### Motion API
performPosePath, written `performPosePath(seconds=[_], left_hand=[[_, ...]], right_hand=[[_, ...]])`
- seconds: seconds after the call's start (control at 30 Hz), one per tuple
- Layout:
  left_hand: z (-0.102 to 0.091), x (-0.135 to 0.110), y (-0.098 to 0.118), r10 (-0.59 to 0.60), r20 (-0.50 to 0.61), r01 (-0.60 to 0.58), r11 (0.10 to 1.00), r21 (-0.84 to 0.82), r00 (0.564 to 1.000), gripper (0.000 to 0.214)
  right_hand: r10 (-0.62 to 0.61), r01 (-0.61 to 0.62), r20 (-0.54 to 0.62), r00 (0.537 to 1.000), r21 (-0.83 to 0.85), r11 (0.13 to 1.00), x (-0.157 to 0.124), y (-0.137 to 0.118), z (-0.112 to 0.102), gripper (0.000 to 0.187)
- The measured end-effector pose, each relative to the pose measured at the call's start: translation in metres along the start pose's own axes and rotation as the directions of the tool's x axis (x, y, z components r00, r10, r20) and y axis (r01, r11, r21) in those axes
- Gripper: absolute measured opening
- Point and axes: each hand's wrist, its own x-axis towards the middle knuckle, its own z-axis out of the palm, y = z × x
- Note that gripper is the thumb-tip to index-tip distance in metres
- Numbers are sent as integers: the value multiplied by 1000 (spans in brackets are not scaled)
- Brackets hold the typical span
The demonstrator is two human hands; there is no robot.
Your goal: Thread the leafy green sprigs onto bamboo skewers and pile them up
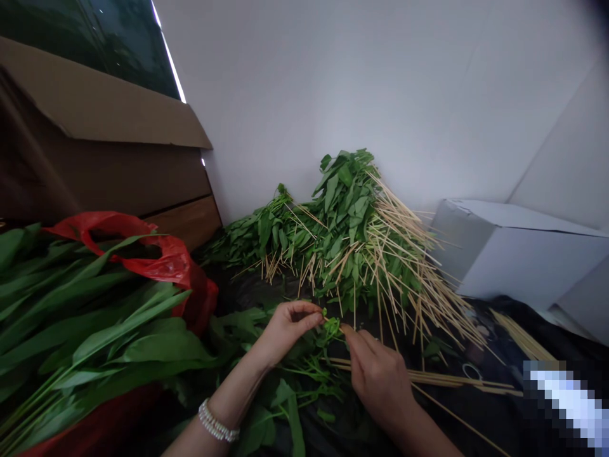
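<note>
My left hand (295,327), wearing a white beaded bracelet (217,421), is closed, thumb and fingertips pinching a thin green stem (332,327). That stem is bunched in a loop between my two hands. Close on its right, my right hand (380,374) is closed around a thin bamboo skewer (457,416), whose long end slants out below the wrist. Its tip is mostly hidden by the stem and fingers. Leafy greens (314,374) hang down below the stem onto black plastic.
A heap of leafy greens (347,190) with many bamboo skewers (404,254) leans at the wall. Loose skewers (476,383) lie rightward. A red plastic bag (190,279) with large leaves (118,324) stands left, near a cardboard box (118,171). A white box (533,260) is right.
</note>
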Motion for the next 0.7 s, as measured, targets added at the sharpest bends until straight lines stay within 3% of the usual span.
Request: performPosePath(seconds=[0.13,0.2,0.27,0.33,0.37,0.43,0.47,0.53,0.6,0.7], left_hand=[[1,1,-1,20,17,-21,998,64,1000,37],[2,1,0,119,-32,-112,979,170,992,34],[3,-1,3,282,-115,-227,909,350,952,30],[3,-4,6,391,-121,-283,817,503,912,22],[3,-6,8,376,-64,-288,799,529,924,20],[3,-10,9,218,166,-273,821,501,962,20],[2,-12,9,120,297,-258,834,487,947,19],[0,-14,9,-21,475,-252,827,503,880,15],[-3,-15,10,-73,548,-293,783,549,833,14],[-5,-15,13,-83,588,-373,699,609,805,21]], right_hand=[[-3,3,0,1000,3,1000,0,1,1,34],[13,-13,-7,1000,-6,1000,2,4,1,35],[55,-56,-32,998,-18,998,4,11,-1,35],[116,-118,-73,991,-24,993,6,19,-4,34],[147,-150,-90,985,-26,988,7,22,-5,33],[190,-194,-110,976,-29,981,8,27,-6,32],[199,-203,-111,974,-29,979,8,29,-6,32],[198,-202,-98,975,-25,979,8,29,-6,32],[186,-188,-90,979,-18,982,7,28,-5,32],[174,-176,-90,981,-16,984,6,26,-5,32]])
